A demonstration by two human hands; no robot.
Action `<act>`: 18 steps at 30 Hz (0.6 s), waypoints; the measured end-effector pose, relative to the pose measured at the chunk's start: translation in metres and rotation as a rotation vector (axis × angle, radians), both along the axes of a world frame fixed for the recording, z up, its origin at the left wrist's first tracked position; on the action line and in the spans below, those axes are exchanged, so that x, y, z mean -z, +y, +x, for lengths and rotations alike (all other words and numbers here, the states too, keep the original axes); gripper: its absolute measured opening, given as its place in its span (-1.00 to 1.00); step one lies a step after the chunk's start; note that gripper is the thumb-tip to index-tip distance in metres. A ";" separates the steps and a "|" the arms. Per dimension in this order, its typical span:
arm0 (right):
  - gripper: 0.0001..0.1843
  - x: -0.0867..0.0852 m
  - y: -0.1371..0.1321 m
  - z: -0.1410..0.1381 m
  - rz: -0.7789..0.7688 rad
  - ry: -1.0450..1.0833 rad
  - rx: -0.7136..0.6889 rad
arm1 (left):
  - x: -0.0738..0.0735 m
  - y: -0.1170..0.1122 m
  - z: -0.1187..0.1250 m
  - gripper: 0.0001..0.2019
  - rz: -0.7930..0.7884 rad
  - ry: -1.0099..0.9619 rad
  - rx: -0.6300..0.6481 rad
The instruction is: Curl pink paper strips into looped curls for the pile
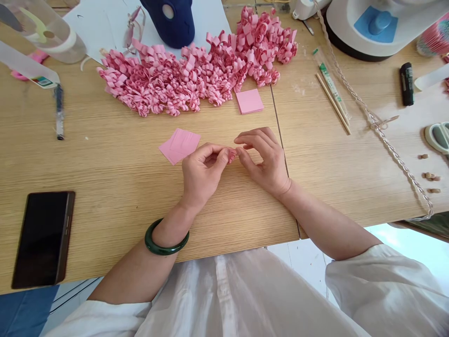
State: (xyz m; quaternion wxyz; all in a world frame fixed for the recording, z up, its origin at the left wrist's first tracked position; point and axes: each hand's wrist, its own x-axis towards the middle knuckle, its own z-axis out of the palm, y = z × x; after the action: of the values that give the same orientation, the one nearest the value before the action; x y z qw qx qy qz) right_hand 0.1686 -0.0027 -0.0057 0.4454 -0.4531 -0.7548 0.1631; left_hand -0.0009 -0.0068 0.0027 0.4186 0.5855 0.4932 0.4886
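Observation:
Between thumb and fingers, my left hand (203,173) pinches a small curled pink paper flower (232,155). My right hand (264,159) is beside it, thumb tip close to the flower's right side and the other fingers spread above; whether the thumb touches it I cannot tell. Loose pink paper pieces (180,144) lie just left of my left hand. A stack of square pink paper (249,101) rests farther back. Behind these stretches a long heap of curled pink paper flowers (168,79).
A phone (44,238) lies at the left, a pen (59,112) beyond it. A dark blue object (171,23) stands behind the heap. To the right are wooden sticks (333,104), a twisted cord (386,140), a black marker (407,84), scissors (438,136) and a white appliance (351,21).

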 end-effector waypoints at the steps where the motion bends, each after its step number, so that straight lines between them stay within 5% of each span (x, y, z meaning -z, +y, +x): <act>1: -0.81 -0.001 0.000 0.000 -0.020 0.016 0.002 | 0.000 0.000 0.000 -0.84 0.022 0.028 0.007; 10: -0.92 -0.002 -0.005 -0.008 -0.062 0.069 0.017 | 0.001 0.000 -0.003 -0.86 0.278 0.273 0.022; 18: -0.91 -0.005 -0.009 -0.012 -0.214 0.238 0.033 | 0.004 -0.002 0.000 -0.96 0.097 0.153 0.006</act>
State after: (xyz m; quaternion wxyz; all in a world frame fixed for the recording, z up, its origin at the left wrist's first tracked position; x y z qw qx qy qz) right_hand 0.1570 -0.0119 -0.0006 0.4834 -0.4876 -0.6676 0.2879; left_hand -0.0006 -0.0088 -0.0010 0.3522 0.6422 0.4978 0.4644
